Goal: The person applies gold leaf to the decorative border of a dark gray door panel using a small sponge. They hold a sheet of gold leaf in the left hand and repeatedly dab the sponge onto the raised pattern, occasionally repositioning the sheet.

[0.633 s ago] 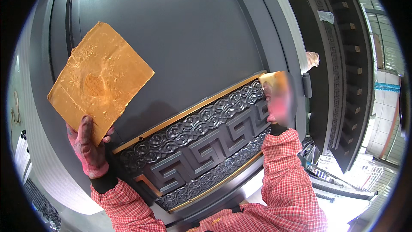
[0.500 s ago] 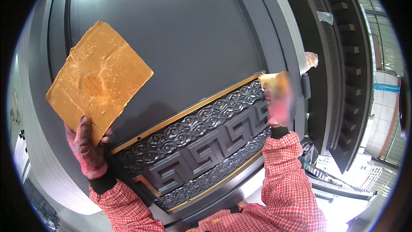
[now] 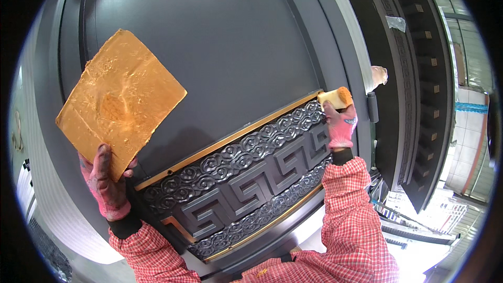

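The left hand (image 3: 107, 188) is gripping a gold-smeared board (image 3: 120, 105) by its lower corner, thumb lying across the face. The right hand (image 3: 340, 126) is pinching a pale sponge block (image 3: 330, 98), whose outer end is showing orange-gold, at the right end of the upper gold strip (image 3: 225, 141) (contact between the two cannot be confirmed). In this inspector's judgement, the person is coating that strip; the next move is calling for light, even pressure, keeping off the dark panel (image 3: 199, 47). Count: hands, two, both gloved; board, one; block, one; gold strips, two, including the lower gold strip (image 3: 272, 220); scrollwork bands (image 3: 225, 160), two, flanking one key-pattern band (image 3: 249, 188).
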Demonstrator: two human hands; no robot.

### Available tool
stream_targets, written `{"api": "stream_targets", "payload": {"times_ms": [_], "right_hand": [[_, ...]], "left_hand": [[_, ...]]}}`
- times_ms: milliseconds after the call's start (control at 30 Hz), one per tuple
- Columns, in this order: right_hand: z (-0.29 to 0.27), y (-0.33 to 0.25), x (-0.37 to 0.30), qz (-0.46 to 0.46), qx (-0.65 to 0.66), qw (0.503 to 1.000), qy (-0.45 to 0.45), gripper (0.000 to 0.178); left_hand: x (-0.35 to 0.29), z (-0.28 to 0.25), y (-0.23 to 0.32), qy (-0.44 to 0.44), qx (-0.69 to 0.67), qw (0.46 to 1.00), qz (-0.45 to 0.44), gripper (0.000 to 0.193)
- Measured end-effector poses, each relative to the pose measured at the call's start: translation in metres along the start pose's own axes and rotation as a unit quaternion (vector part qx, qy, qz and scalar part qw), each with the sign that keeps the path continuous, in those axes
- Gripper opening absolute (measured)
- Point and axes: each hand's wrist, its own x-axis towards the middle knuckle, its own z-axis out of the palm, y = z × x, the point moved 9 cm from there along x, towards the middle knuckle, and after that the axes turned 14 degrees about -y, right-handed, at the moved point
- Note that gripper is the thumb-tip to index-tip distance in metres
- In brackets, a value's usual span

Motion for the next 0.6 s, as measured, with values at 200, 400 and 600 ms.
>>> {"api": "stream_targets", "payload": {"times_ms": [200,400,600], "right_hand": [[0.000,-0.002,0.008,0.025,-0.147,0.989,-0.023,0.034],[0.007,-0.006,-0.005,0.005,-0.027,0.998,-0.056,0.033],[0.002,-0.006,0.000,-0.027,-0.022,0.999,-0.040,0.032]], "left_hand": [[0.000,0.000,-0.001,-0.013,-0.008,1.000,0.009,0.044],[0.000,-0.001,0.000,-0.005,-0.004,1.000,0.001,0.046],[0.000,-0.004,-0.003,-0.007,-0.004,1.000,-0.001,0.047]]}}
